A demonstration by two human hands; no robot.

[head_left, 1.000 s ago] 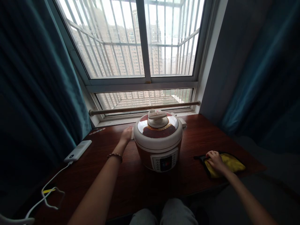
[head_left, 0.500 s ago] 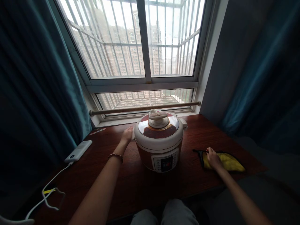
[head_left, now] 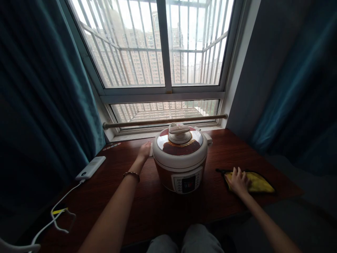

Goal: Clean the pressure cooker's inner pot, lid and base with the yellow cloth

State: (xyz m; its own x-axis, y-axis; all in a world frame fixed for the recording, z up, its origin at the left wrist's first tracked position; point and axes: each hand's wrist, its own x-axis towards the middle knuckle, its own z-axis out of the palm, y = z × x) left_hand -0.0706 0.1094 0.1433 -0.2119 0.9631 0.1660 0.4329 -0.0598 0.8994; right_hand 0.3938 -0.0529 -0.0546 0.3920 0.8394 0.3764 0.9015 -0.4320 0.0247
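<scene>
Left of the cooker [head_left: 181, 162] lies a power bank [head_left: 91, 168]; the left hand [head_left: 144, 151] grips the handle [head_left: 151, 150], the right hand [head_left: 239, 182] rests half-open on a cloth [head_left: 259, 182].

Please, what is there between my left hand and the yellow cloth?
In the head view: the cooker, beside your left hand, then tabletop up to the cloth.

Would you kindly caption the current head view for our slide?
Left hand at a cooker handle, right hand on a yellow cloth.
</scene>
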